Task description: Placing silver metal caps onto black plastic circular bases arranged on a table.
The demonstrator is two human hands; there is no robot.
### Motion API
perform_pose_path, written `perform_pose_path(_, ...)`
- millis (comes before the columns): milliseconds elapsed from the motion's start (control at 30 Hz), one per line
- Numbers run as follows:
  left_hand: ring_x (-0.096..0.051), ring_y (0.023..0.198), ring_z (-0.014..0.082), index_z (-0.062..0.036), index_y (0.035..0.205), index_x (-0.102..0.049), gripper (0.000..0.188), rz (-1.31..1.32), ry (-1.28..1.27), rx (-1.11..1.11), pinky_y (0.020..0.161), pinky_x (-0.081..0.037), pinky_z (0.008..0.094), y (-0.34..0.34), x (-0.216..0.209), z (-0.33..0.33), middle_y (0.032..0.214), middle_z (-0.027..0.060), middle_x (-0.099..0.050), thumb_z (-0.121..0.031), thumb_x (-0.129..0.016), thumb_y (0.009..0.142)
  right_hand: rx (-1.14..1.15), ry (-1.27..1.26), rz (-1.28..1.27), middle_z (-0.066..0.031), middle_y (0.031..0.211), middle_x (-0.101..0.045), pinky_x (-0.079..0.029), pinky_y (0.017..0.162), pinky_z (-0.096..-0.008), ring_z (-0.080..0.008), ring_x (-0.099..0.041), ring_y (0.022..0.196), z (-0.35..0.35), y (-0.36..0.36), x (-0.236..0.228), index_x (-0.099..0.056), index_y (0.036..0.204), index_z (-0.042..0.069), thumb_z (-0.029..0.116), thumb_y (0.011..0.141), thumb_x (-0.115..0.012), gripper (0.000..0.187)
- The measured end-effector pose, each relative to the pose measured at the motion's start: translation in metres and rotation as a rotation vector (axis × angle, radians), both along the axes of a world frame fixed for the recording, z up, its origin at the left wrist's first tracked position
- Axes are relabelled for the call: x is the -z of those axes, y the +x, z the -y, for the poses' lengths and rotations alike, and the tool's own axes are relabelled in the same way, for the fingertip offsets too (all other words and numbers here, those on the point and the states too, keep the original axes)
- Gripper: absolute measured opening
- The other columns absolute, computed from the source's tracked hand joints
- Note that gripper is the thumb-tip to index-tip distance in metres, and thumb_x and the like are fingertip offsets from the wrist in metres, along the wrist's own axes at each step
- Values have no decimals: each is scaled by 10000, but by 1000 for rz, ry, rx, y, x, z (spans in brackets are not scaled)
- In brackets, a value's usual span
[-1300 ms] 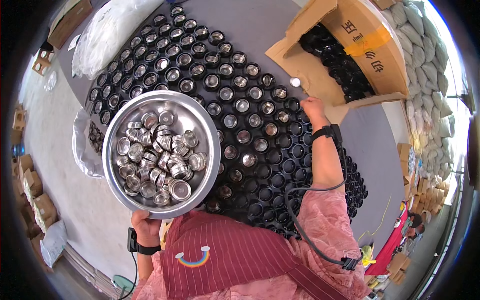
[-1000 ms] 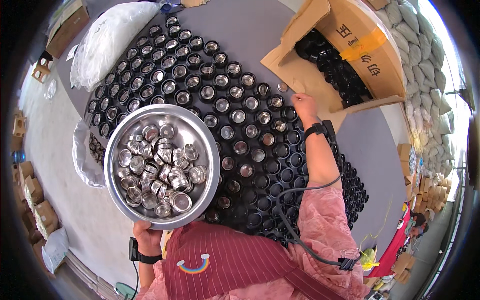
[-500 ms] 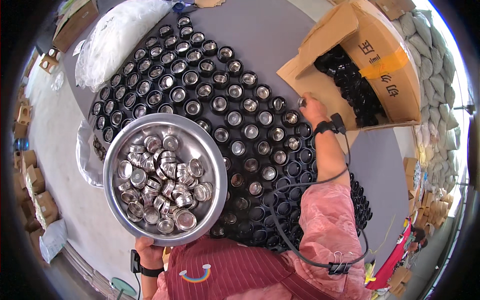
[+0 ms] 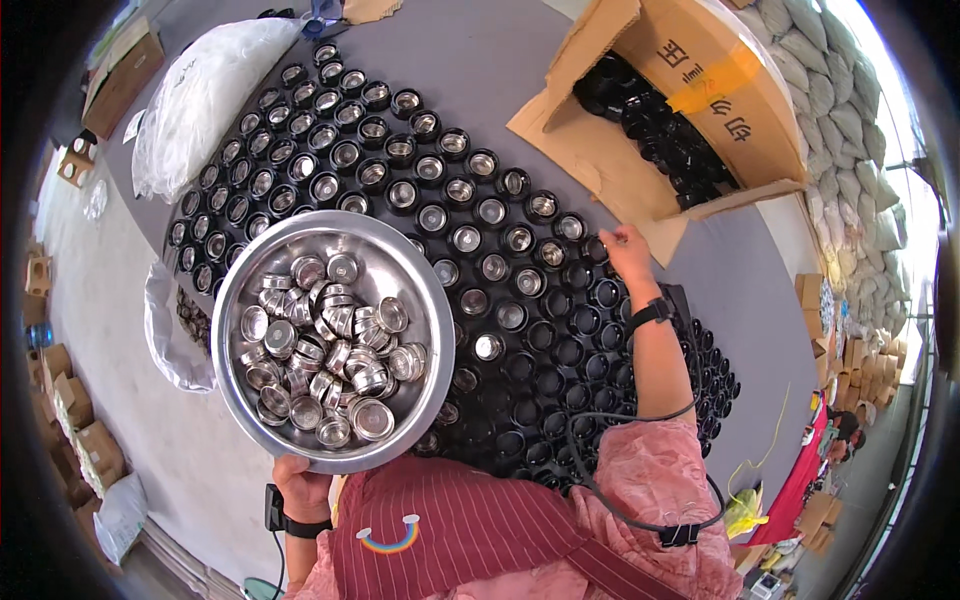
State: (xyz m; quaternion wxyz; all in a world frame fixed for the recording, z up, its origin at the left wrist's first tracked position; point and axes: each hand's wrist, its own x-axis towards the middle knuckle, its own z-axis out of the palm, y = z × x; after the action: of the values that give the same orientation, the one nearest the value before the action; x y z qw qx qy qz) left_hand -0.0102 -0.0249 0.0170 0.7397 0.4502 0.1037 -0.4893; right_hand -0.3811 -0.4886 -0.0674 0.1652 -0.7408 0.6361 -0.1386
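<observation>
Grey tabletop (image 4: pixel 480 60), pale floor (image 4: pixel 190 450), whitish sacks (image 4: pixel 835 150); round silvery metal basin (image 4: pixel 442 345) in closed left hand (image 4: pixel 305 487), unclear grip in right hand (image 4: pixel 630 262).

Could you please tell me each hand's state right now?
Left hand: closed, holding the metal bowl.
Right hand: at the round black pieces; cannot tell if holding anything.
</observation>
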Motion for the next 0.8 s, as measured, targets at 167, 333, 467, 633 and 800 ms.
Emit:
perform_pose_path(167, -556, 1131, 323, 9, 1305, -449, 765, -21, -11, 25, 1009, -462, 438, -8, -6, -9, 1243, 134, -561, -83, -580, 556, 406, 559, 998, -80, 651, -559, -464, 381, -326, -196, -566, 475, 1, -28, 5, -536, 816, 41, 163, 788, -611, 146)
perform_pose_path(333, -549, 1146, 329, -3, 1316, -443, 778, -66, 13, 43, 1016, -456, 450, -13, -9, -18, 1249, 137, -558, -81, -578, 554, 296, 482, 638, -62, 700, -583, -446, 398, -299, -159, -583, 523, 5, -25, 4, -595, 923, 20, 146, 805, -622, 175)
perform_pose_path(467, -545, 1152, 333, -7, 1315, -445, 778, -65, 29, 61, 1027, -448, 463, -19, -11, -22, 1250, 133, -558, -80, -573, 552, 328, 448, 483, -51, 751, -606, -449, 419, -283, -154, -604, 546, -3, -16, -2, -611, 966, 33, 152, 811, -627, 196)
perform_pose_path(633, -546, 1152, 332, -8, 1313, -451, 768, -42, 3, 60, 1027, -448, 463, -22, -12, -22, 1252, 129, -561, -86, -567, 558, 467, 431, 564, -63, 758, -610, -457, 415, -296, -163, -626, 559, 3, -37, -7, -610, 964, 40, 196, 821, -601, 212)
perform_pose_path(800, -544, 1154, 321, -12, 1309, -465, 747, -32, 12, 78, 1029, -442, 456, -21, -13, -24, 1265, 125, -558, -98, -565, 574, 584, 511, 821, -92, 673, -587, -439, 362, -331, -191, -597, 505, 15, -72, 1, -579, 880, 5, 245, 819, -546, 250)
